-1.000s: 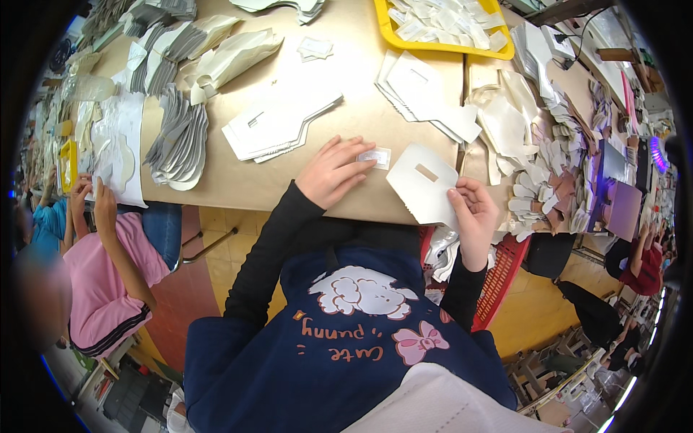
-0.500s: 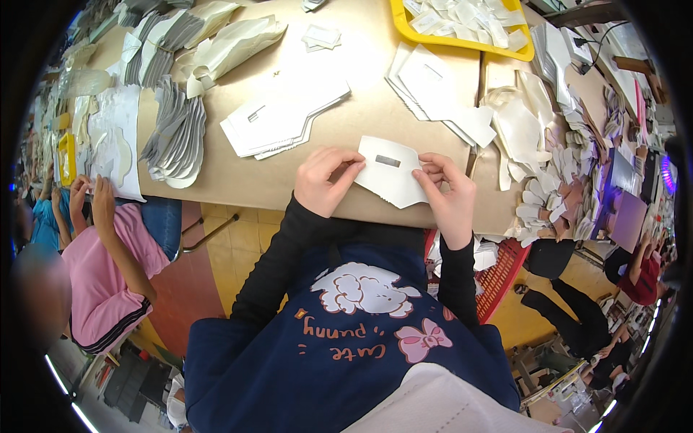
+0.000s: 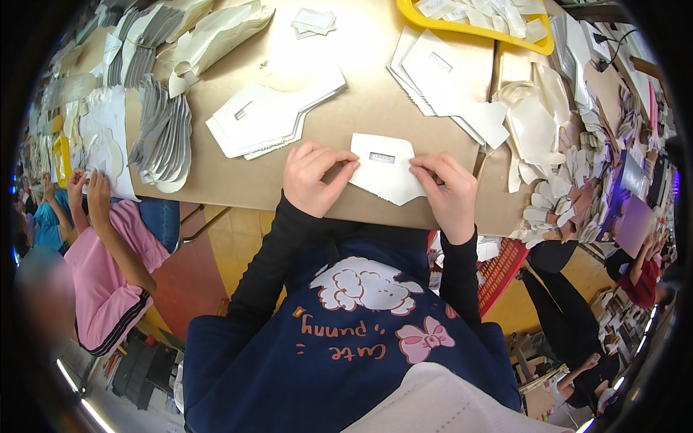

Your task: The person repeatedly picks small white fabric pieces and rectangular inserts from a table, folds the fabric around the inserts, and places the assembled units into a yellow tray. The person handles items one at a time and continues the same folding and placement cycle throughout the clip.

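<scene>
Between my two hands is a white cut shoe-upper-like piece with a rectangular window and a jagged lower edge. A small grey printed label shows in that window. My left hand pinches the piece at its left edge, thumb against fingers. At the right edge my right hand pinches it too. Beyond my left hand lies a fanned stack of similar white pieces, and a second stack lies beyond my right hand. Farther off sits a small pile of labels.
A yellow tray of small white pieces stands at the far right of the table. Bundled grey pieces lie on the left, loose cream pieces on the right. A person in pink works at my left; a red crate is below right.
The window in the held piece showed plain grey before; printing shows in it now. Both hands keep their pinch. The whole view has shifted slightly.
</scene>
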A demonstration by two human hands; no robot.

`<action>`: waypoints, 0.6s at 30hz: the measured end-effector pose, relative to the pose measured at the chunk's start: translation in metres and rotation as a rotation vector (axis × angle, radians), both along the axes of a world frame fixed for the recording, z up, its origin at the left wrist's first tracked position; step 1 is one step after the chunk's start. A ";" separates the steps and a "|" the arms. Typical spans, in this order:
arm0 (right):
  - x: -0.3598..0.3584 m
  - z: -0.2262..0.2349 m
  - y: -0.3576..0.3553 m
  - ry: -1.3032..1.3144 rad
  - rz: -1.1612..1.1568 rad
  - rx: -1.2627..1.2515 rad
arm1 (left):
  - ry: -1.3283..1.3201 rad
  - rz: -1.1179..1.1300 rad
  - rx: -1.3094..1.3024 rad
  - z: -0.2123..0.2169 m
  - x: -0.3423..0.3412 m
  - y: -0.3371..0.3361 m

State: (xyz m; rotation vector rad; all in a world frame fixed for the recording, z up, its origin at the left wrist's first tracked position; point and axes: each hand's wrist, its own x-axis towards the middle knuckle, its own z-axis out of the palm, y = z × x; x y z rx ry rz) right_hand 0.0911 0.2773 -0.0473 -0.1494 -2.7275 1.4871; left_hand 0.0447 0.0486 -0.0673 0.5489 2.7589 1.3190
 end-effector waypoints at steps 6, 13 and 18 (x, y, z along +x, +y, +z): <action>-0.003 -0.001 0.001 -0.005 0.014 0.015 | 0.008 0.020 0.014 -0.003 -0.001 0.001; -0.004 0.000 0.000 -0.013 0.018 0.044 | 0.017 -0.005 0.003 -0.002 -0.002 0.000; -0.003 -0.002 -0.001 -0.007 0.009 0.040 | 0.005 -0.015 -0.021 -0.001 -0.002 0.000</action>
